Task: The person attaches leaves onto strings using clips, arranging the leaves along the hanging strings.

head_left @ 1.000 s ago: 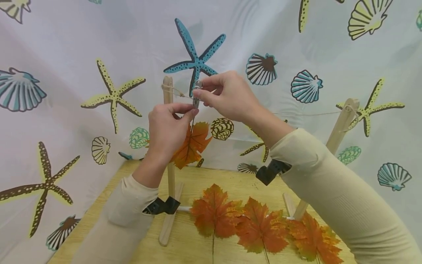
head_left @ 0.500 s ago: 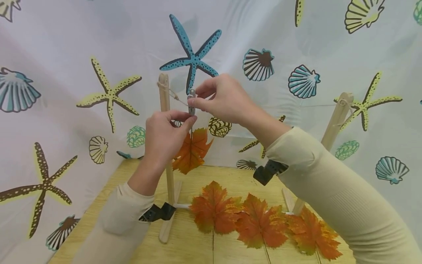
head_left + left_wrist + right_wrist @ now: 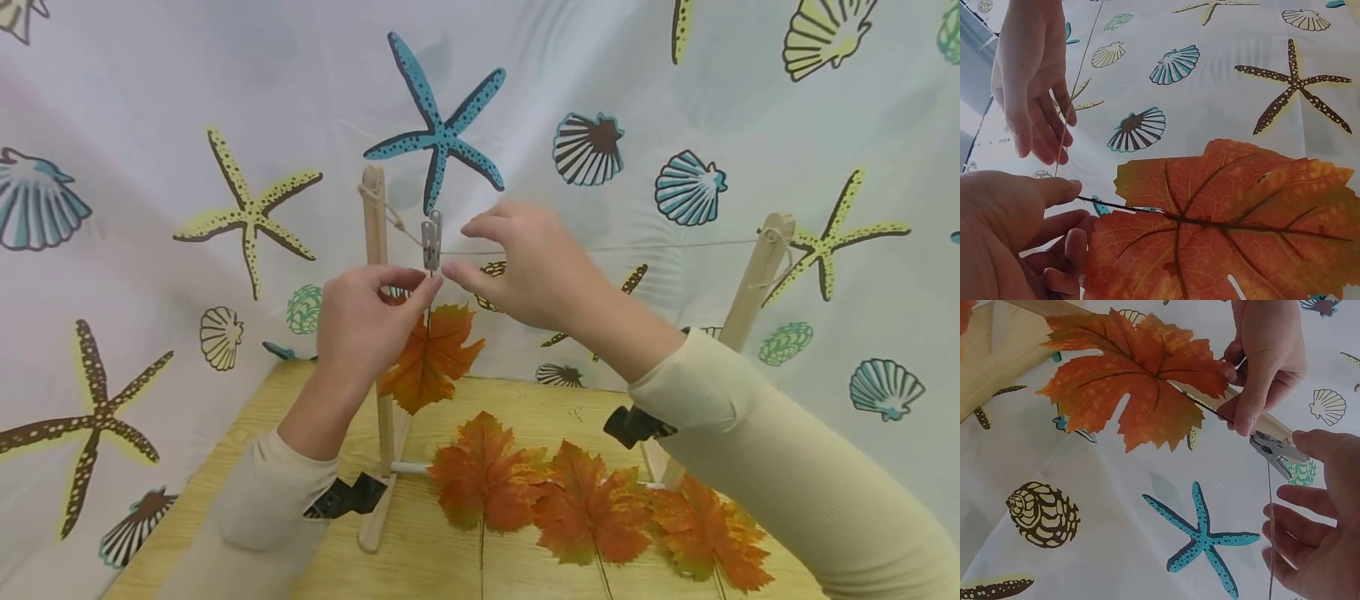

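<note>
Pinching a leaf [image 3: 431, 358] by the stem [image 3: 1122, 205] with the left hand [image 3: 360, 317], just under the clip [image 3: 431, 247] on the string [image 3: 675, 247]. Holding the right hand [image 3: 543, 271] close beside the clip, with thumb and fingers apart.

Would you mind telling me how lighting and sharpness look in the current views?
Head view: soft, even light, a brighter streak on the shell-print cloth above the right hand; left wrist view: the left hand looks shaded, with pale glare at the left edge; right wrist view: veins on the maple leaf are legible.
</note>
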The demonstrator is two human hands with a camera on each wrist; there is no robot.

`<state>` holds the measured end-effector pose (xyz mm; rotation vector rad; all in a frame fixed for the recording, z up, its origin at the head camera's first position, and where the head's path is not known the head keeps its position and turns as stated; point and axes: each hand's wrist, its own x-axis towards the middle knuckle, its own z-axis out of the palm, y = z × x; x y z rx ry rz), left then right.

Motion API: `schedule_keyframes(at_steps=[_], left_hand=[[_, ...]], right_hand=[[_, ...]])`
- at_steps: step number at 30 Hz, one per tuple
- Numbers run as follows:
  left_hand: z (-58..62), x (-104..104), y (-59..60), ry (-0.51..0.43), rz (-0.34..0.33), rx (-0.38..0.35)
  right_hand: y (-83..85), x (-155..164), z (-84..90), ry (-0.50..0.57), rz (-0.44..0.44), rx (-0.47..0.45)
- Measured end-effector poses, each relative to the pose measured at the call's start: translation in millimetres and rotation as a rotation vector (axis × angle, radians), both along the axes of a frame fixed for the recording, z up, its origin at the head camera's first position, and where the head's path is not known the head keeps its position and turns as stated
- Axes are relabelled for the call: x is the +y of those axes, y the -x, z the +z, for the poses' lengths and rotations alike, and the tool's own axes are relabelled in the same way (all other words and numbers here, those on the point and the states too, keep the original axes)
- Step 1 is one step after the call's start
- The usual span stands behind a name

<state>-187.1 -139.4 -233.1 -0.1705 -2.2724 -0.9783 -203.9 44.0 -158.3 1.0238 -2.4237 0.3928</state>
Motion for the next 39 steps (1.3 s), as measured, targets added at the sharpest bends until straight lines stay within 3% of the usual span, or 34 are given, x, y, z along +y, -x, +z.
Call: schedule_keyframes(at_steps=[5, 9, 17, 23, 30, 39], left_hand=[[-5.4, -1.0, -3.1, 0.018, 0.022, 0.078], [-7.3, -0.9, -6.2, -0.034, 0.013, 0.127], [-13.3, -9.5, -7.7, -0.121, -0.095, 0.213], [-16.7, -10.8, -7.4, -0.126, -0.157, 0.164], [-25.5, -9.3, -10.7, -0.112, -0.195, 0.14], [-35.0, -8.0, -15.5, -0.074, -0.199, 0.155]], right_hand=[[-0.4, 8.7, -10.1, 0.032, 0.072, 0.152], [-1.2, 17.9, -16.4, 0.12, 0.158, 0.197], [-2.2, 27.9, -29.1, 0.239, 0.414, 0.316], [-3.4, 34.6, -39.9, 0.231, 0.449, 0.287], [-4.5, 38.4, -49.1, 0.237, 0.458, 0.18], [-11.3, 47.7, -65.8, 0.235, 0.384, 0.055]])
